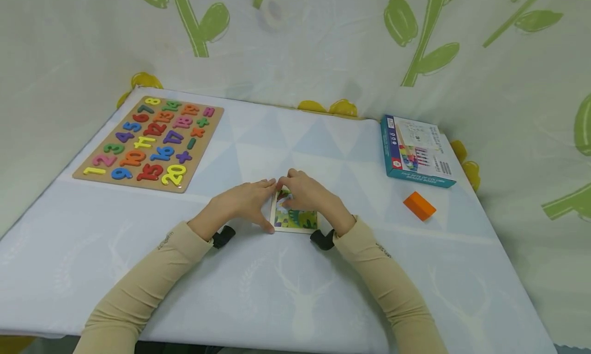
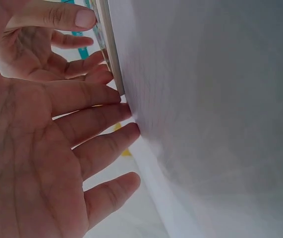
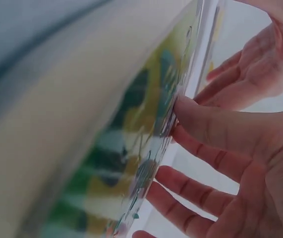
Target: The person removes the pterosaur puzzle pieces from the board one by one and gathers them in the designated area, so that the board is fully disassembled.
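A small picture board [image 1: 295,221] with a pale rim and a green dinosaur scene lies flat on the table. My left hand [image 1: 247,202] is spread along its left side, thumb at the near corner and fingers by the far corner. In the left wrist view those fingers are nearly straight, tips at the board's edge [image 2: 112,54]. Over the picture is my right hand [image 1: 308,192], fingers bent. The right wrist view has its thumb [image 3: 200,116] and fingertips right at the glossy picture [image 3: 131,144]; I cannot tell whether they pinch a piece.
At the back left lies a brown board [image 1: 203,154] with colourful numbers and signs. A blue and white box [image 1: 417,151] stands at the right, with an orange block [image 1: 419,206] in front of it. A curtain with leaf prints [image 1: 300,51] hangs behind the table.
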The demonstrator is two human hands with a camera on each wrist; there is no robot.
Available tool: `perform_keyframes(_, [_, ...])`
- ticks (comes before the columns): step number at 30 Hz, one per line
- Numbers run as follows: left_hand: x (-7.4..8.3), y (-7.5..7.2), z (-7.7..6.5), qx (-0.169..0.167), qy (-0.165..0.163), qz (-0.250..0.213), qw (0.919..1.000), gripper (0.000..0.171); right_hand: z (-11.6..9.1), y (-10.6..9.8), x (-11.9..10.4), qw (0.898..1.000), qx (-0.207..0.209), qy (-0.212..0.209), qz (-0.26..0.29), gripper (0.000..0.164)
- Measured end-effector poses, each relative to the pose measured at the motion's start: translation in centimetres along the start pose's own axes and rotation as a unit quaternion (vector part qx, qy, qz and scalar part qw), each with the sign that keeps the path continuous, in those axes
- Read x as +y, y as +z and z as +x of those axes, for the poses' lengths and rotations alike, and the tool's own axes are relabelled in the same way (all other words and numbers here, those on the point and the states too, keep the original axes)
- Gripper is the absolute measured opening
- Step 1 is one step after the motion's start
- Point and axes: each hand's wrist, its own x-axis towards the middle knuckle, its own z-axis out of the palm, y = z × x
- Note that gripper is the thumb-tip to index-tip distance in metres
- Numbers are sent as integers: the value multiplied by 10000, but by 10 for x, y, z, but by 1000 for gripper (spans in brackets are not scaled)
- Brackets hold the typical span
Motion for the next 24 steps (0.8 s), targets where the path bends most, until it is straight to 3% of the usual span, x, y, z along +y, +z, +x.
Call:
perform_keyframes(7, [-1, 1, 2, -62, -28, -45, 10000, 112, 1, -2, -1, 9998, -70, 162, -132, 37])
perform_keyframes(14, [0, 1, 3, 10, -41, 7, 10000, 113, 0, -2, 3, 9985, 97, -5, -548, 39])
perform_keyframes(24, [2, -1, 2, -35, -139, -122, 9998, 114, 5, -6, 6, 9992, -132, -197, -330, 36])
